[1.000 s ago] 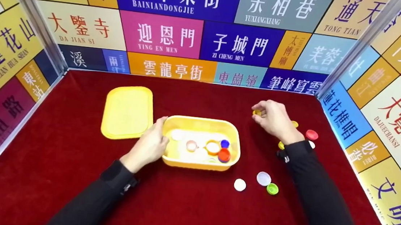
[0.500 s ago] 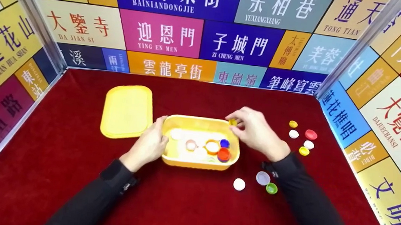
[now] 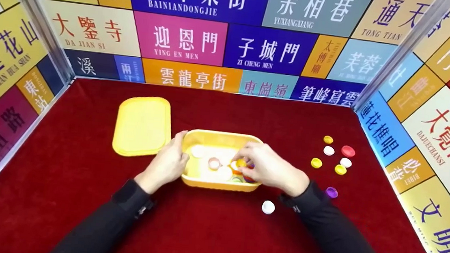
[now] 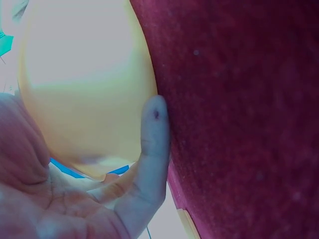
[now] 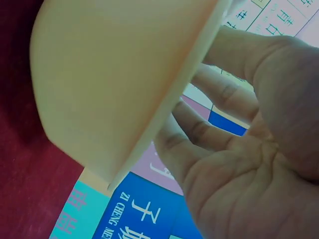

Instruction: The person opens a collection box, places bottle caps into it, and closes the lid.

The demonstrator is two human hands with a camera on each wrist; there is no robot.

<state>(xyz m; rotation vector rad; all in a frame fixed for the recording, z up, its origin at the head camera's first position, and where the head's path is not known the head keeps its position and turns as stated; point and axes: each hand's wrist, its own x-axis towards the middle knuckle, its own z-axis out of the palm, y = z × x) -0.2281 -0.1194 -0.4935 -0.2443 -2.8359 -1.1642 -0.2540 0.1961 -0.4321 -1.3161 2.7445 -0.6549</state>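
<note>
A yellow plastic box stands on the dark red cloth, holding several bottle caps, among them a pinkish one. My left hand grips the box's left end, with a finger along the outer wall in the left wrist view. Over the right end, my right hand reaches down past the rim and pinches a yellow bottle cap close above the other caps. In the right wrist view, the box wall hides my right fingertips and the cap.
A yellow lid lies left of the box. Several loose caps lie at the right, including a red cap, a yellow cap and a purple cap. One white cap sits near my right wrist. Printed panels surround the cloth.
My right hand has carried the yellow cap leftward from the right side of the cloth, over the rim and down into the box. My left hand has stayed on the box's end.
</note>
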